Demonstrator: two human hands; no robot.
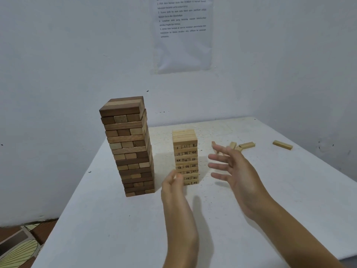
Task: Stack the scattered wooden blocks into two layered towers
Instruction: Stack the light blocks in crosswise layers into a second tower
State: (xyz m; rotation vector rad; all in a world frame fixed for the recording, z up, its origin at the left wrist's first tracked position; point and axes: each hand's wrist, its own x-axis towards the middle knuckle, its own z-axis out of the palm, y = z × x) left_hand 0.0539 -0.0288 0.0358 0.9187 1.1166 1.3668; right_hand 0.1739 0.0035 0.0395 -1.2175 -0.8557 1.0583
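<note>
A tall tower of dark and light brown blocks [129, 146] stands at the table's left. To its right is a shorter tower of pale numbered blocks [185, 157]. My left hand [172, 185] is blurred at that tower's lower left corner; its fingers look curled, and whether they touch the tower is unclear. My right hand [231, 171] hovers to the right of the pale tower, fingers spread and straight, holding nothing. Several loose pale blocks [246, 145] lie behind my right hand, and one more block [282, 145] lies farther right.
The white table [135, 229] sits in a wall corner, with its left edge running diagonally and floor mat [19, 244] below. A printed sheet [182, 31] hangs on the wall behind.
</note>
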